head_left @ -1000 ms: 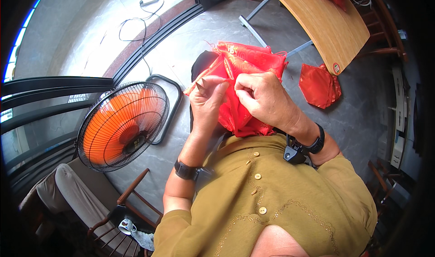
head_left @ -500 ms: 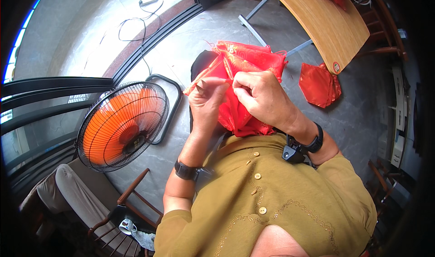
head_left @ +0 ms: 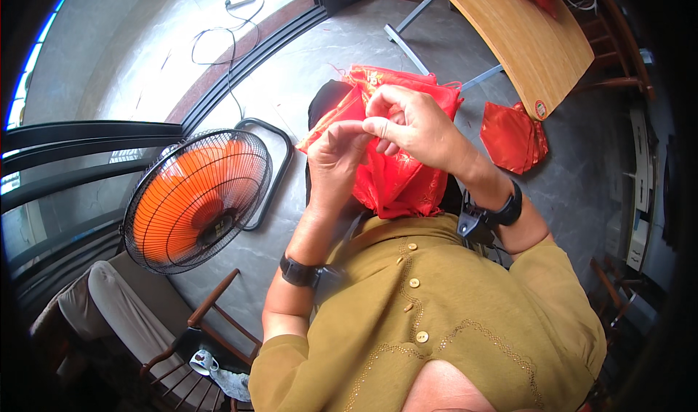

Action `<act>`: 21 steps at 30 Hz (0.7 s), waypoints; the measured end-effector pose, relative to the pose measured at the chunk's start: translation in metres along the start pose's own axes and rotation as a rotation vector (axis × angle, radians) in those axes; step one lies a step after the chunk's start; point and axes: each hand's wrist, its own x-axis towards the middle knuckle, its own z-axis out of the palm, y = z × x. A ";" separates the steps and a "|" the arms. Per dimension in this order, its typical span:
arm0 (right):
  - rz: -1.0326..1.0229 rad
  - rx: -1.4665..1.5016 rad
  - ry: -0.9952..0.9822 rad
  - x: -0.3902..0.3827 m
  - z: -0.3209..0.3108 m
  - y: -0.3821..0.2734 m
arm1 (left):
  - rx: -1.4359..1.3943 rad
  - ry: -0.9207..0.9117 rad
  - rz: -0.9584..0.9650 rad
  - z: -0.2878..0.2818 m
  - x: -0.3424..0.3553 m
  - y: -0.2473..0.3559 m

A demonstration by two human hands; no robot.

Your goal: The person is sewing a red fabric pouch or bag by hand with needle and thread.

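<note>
A pile of red shiny fabric [head_left: 403,183] with gold patterning and loose red threads at its edges lies across my lap. Above it my left hand [head_left: 337,158] is closed, thumb and fingertips pinched together. My right hand [head_left: 416,130] meets it there, its thumb and index finger pinched right by the left fingertips. Whatever sits between the fingers is too small or hidden to name. The hands cover the middle of the fabric.
A black floor fan [head_left: 196,205] with orange blades stands at my left, near a wooden armchair [head_left: 211,303]. A wooden-topped table [head_left: 520,38] is at the far right, with more red fabric [head_left: 513,137] below its corner. A cable [head_left: 233,49] trails by the sliding door.
My right hand has shifted slightly up and turned, its fingers less tightly curled and its thumb now at the left fingertips. The left hand has moved a little.
</note>
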 end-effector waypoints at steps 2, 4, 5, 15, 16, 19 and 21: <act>0.055 0.044 -0.052 0.006 -0.007 -0.001 | 0.045 0.016 0.021 -0.001 0.000 0.001; 0.107 0.093 -0.108 0.012 -0.012 -0.002 | 0.248 0.084 0.108 -0.008 -0.002 0.003; 0.105 0.094 -0.108 0.015 -0.014 -0.001 | 0.406 0.139 0.174 -0.014 -0.007 0.007; -0.317 -0.234 -0.071 0.046 0.007 -0.012 | -0.211 -0.094 -0.406 -0.002 -0.014 0.014; -0.320 -0.245 -0.075 0.046 0.012 -0.016 | -0.317 -0.028 -0.423 0.001 -0.012 0.011; -0.410 -0.325 -0.066 0.052 0.017 -0.020 | -0.454 0.061 -0.389 0.008 -0.009 0.007; -0.627 -0.399 0.090 0.060 0.011 -0.022 | -0.473 0.041 -0.472 0.009 -0.010 0.015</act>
